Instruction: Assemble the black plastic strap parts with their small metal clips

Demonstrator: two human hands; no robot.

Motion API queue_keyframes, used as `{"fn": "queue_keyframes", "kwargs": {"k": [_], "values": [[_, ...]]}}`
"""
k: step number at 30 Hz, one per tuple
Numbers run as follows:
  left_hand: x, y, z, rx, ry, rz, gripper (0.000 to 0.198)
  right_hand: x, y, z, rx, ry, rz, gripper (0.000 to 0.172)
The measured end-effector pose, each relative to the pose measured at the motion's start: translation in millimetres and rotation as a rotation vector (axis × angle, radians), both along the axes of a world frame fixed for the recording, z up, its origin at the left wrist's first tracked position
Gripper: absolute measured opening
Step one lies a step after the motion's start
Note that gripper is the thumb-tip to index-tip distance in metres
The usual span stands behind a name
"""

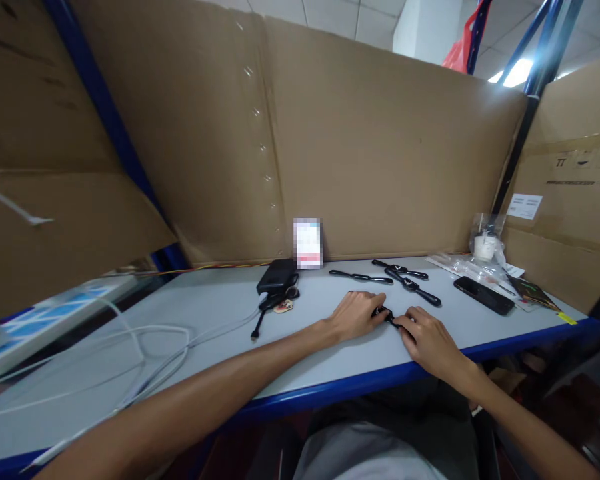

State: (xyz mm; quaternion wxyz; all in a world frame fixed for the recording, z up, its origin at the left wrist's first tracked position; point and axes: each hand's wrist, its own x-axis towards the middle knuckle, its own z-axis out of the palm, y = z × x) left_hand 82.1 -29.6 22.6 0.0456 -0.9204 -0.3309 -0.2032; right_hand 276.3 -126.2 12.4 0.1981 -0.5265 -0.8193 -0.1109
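Observation:
Between my two hands is a small black wristband (389, 317), low over the grey tabletop near its front edge. My left hand (356, 315) is closed on its left end, fingers curled over it. The fingertips of my right hand (427, 338) pinch its right end. Just beyond my hands lie similar black bands: one flat band (361, 276), another farther back (400, 269), and a third band (413, 287) angled toward the right. My fingers cover much of the held band, so its details are hard to make out.
A black power bank (275, 276) with cables lies left, beside a propped, blurred screen (308, 244). White cables (180, 343) run toward a power strip (50, 320). At right are a black phone (483, 295), plastic bags (467, 271) and a white cup (485, 247). Cardboard walls (380, 147) enclose the table.

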Motion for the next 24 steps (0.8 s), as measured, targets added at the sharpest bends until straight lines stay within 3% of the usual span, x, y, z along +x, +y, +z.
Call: {"fn": "queue_keyframes", "kwargs": {"k": [4,8,12,19,21,24], "values": [[-2.6,-1.0,1.6,-0.043,-0.015,-0.068,0.035,-0.7,-0.9,1.0,-0.006,-0.016,-0.026,0.022],[-6.1,-3.4,5.0,-0.130,-0.082,-0.226,0.023,-0.6,-1.7,2.8,-0.024,-0.024,-0.045,0.020],[-5.8,-2.6,7.2,-0.201,-0.103,-0.148,0.029,-0.3,-1.4,3.3,-0.034,-0.022,-0.050,0.020],[-3.2,2.0,2.0,-0.103,-0.033,0.028,0.022,-1.0,-1.5,3.4,-0.035,-0.020,-0.043,0.021],[-4.3,2.4,0.9,-0.110,-0.043,0.014,0.023,-1.0,-1.6,3.8,-0.038,-0.016,-0.045,0.021],[-6.1,1.4,0.6,-0.136,-0.067,-0.117,0.027,-0.9,-2.1,5.0,-0.046,-0.019,-0.047,0.022]]}}
